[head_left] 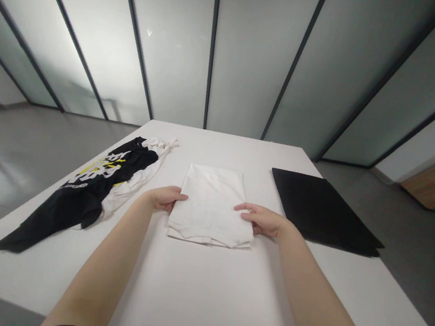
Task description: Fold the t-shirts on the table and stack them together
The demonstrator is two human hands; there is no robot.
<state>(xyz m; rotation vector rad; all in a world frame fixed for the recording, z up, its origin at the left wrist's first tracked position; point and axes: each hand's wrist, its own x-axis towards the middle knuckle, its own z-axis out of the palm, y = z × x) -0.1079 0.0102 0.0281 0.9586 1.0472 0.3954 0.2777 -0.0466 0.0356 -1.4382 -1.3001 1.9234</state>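
Observation:
A white garment [213,203], folded into a neat rectangle, lies flat in the middle of the white table [206,292]. Its layered edges show along the near side. My left hand [165,199] holds the garment's left edge, thumb on top and the other fingers down at the side. On the opposite edge, my right hand [261,218] grips it with the thumb and index finger over the cloth. The fingertips beneath the edges are partly hidden. Which kind of garment it is cannot be made out from the fold.
Along the table's left side lie a crumpled black garment [76,202] with white and yellow print and a white garment [125,193] bunched beside it. A flat black board or folded sheet [320,211] rests on the right. Frosted glass panels [258,54] stand beyond the table.

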